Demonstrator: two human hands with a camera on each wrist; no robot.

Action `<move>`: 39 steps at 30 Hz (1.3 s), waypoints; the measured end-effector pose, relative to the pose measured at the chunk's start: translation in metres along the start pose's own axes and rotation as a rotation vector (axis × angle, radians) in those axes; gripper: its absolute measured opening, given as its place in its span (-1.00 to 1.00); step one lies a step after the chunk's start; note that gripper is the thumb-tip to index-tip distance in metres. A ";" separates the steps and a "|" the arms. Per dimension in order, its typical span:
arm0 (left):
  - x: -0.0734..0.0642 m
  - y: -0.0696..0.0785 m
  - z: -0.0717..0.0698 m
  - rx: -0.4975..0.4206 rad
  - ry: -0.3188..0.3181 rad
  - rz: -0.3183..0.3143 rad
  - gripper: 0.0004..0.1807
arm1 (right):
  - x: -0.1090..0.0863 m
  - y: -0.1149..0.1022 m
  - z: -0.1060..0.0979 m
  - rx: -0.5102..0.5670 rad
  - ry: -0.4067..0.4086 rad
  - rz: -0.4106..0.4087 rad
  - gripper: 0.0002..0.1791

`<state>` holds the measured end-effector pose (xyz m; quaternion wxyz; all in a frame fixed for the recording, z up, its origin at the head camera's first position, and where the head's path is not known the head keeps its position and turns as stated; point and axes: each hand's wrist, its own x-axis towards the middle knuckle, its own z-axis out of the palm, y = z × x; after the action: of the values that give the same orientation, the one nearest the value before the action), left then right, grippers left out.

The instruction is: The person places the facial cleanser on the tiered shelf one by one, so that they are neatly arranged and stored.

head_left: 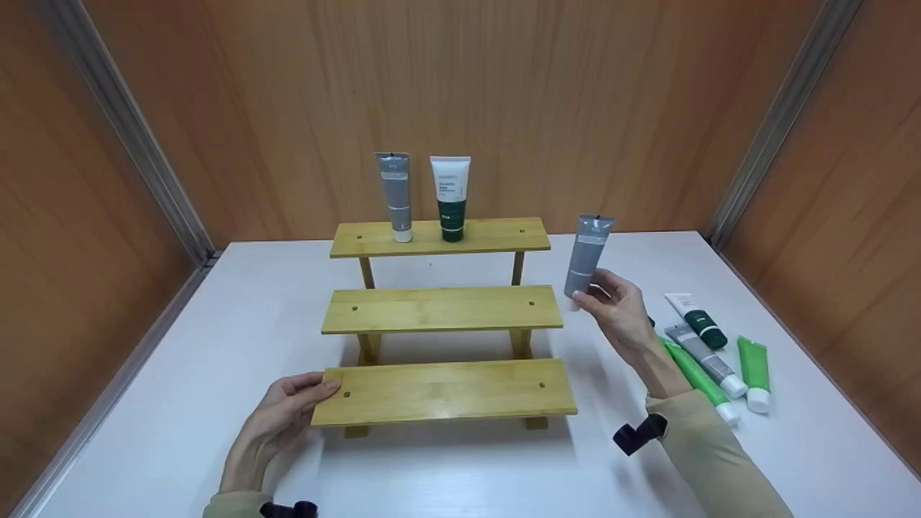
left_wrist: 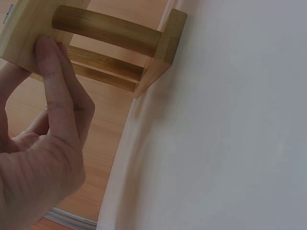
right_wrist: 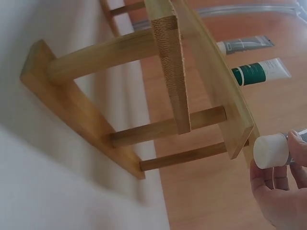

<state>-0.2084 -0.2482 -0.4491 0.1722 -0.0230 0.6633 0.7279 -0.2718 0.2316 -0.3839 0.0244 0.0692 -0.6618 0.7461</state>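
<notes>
My right hand (head_left: 620,314) holds a grey tube (head_left: 588,253) by its lower end, cap down, in the air to the right of a three-tier wooden stand (head_left: 442,308). In the right wrist view the tube's white cap (right_wrist: 271,151) shows between thumb and fingers. My left hand (head_left: 282,411) pinches the left end of the stand's lowest shelf (head_left: 446,392), thumb on top; the left wrist view shows fingers (left_wrist: 55,81) against its underside. On the top shelf (head_left: 496,232) stand another grey tube (head_left: 396,194) and a white and dark green tube (head_left: 451,194), caps down.
Right of the stand, beside my right forearm, several tubes lie on the white table (head_left: 165,345): a green tube (head_left: 754,367), another green one (head_left: 692,374), a grey one (head_left: 705,358) and a white and dark green one (head_left: 699,321). Wooden panels (head_left: 575,108) enclose the back and sides.
</notes>
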 end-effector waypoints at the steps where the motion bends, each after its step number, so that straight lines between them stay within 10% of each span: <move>1: 0.000 0.000 0.000 0.002 -0.001 0.001 -0.50 | 0.001 -0.002 0.001 -0.009 -0.002 -0.003 -0.37; 39: 0.000 0.000 0.000 -0.006 0.007 -0.012 -0.44 | 0.062 -0.043 0.043 -0.298 -0.052 -0.169 -0.45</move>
<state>-0.2083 -0.2481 -0.4486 0.1742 -0.0303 0.6616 0.7287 -0.3245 0.1905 -0.3278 0.0799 0.1394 -0.7573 0.6330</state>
